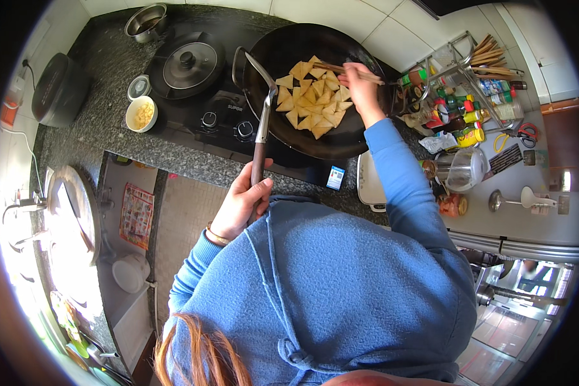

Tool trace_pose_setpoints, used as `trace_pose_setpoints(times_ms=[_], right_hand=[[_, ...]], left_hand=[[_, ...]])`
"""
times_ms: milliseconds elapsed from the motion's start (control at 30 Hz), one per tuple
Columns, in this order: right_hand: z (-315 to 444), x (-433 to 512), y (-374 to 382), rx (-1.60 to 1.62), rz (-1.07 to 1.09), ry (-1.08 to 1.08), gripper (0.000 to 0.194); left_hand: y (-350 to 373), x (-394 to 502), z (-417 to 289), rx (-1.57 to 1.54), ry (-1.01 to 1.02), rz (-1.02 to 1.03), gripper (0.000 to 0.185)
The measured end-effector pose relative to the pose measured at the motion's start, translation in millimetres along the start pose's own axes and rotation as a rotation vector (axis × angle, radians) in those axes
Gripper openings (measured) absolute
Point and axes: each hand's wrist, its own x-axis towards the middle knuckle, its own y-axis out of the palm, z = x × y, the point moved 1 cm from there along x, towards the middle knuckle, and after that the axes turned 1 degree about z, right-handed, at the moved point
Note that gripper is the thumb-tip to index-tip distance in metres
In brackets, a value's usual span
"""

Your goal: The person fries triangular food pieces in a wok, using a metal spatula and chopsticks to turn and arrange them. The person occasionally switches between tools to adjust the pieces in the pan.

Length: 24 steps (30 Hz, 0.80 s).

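Note:
My left hand (248, 195) grips the dark wooden handle of a metal wok spatula (263, 123), whose blade rests against the left side of a large black wok (289, 137). Many golden triangular pieces of food (318, 99) lie spread in the middle of the wok. My right hand (359, 89) holds a pair of wooden chopsticks (335, 68) over the pieces, near the wok's right side. The chopstick tips reach the upper edge of the food.
A lidded black pan (187, 72) sits on the left burner of the gas stove (222, 116). Left of it stand a small bowl of pale pieces (142, 114) and a steel pot (145, 21). A rack (458, 62) and many bottles crowd the right; a white tray (370, 181) lies below the wok.

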Motion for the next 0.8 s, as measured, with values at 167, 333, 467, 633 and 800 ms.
trace_pose_setpoints(times_ms=[167, 333, 467, 633, 800], right_hand=[[6.6, -20.7, 27.6, -0.476, 0.129, -0.502, 0.012], [13.1, -24.1, 36.2, -0.44, 0.184, -0.461, 0.013], [7.5, -22.9, 31.7, -0.452, 0.257, -0.424, 0.015], [18.0, -31.4, 38.3, -0.306, 0.196, -0.233, 0.017], [39.8, -54.3, 44.3, -0.321, 0.227, -0.155, 0.017]], left_hand=[[2.5, -0.4, 0.4, -0.005, -0.015, 0.015, 0.045], [0.6, -2.8, 2.6, -0.018, 0.0, 0.01, 0.045], [-0.4, -4.8, 3.3, -0.024, -0.012, -0.009, 0.046], [-0.7, -4.1, 3.3, 0.029, 0.015, -0.008, 0.047], [1.4, -2.8, 2.5, 0.021, 0.019, -0.008, 0.045]])
